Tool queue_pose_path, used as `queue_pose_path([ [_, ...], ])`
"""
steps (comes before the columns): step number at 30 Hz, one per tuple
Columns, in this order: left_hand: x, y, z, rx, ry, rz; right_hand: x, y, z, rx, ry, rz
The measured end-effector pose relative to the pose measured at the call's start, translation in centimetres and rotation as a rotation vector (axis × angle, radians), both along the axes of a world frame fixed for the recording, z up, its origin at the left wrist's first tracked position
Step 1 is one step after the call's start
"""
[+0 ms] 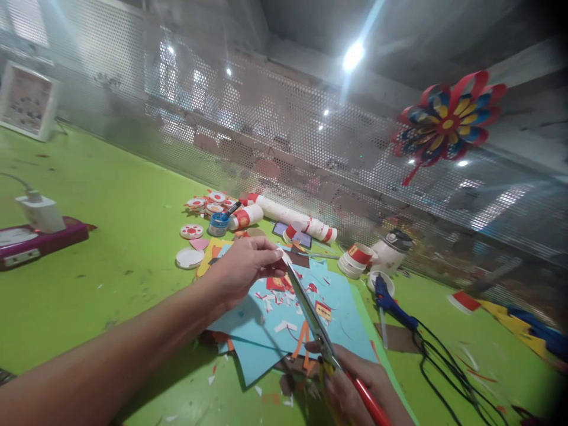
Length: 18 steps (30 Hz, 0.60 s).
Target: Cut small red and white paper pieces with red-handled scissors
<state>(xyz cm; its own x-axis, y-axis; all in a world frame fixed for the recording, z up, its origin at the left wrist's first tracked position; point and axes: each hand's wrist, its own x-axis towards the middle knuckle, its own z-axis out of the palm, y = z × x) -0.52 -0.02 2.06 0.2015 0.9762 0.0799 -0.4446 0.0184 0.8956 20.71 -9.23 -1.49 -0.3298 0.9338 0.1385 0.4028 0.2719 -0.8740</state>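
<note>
At lower right, the right hand [355, 378] and the red-handled scissors [316, 324] are being cut off by the bottom edge. At centre, the white paper piece [285, 257] is being partly covered by the left hand [252, 258]. At far left, the purple power strip [60, 240] is being cropped. Behind the perforated panel [266, 127], shapes [267, 168] are being blurred.

I can read no text, brand or number from my position. I see printed marks on the items below, each too small or blurred for me to decipher:
- Stacked paper cups [354, 262]: yellow panel on the red band.
- Lying paper cup [247, 218]: round gold emblem on the red band.
- Flat red cutting [323, 310] on the blue paper [349, 325]: yellow panel.

The phone [303, 238] has a lit screen; I cannot resolve its content.
</note>
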Motion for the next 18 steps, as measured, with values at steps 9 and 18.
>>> queue_pose_path([
  [9, 0.06, -0.11, 0.19, -0.003, -0.013, 0.03, 0.09, 0.01, 0.02, -0.001, -0.055, 0.015],
  [18, -0.19, -0.13, 0.38, 0.059, 0.044, 0.042, 0.08, 0.15, 0.46, 0.049, -0.076, 0.04],
])
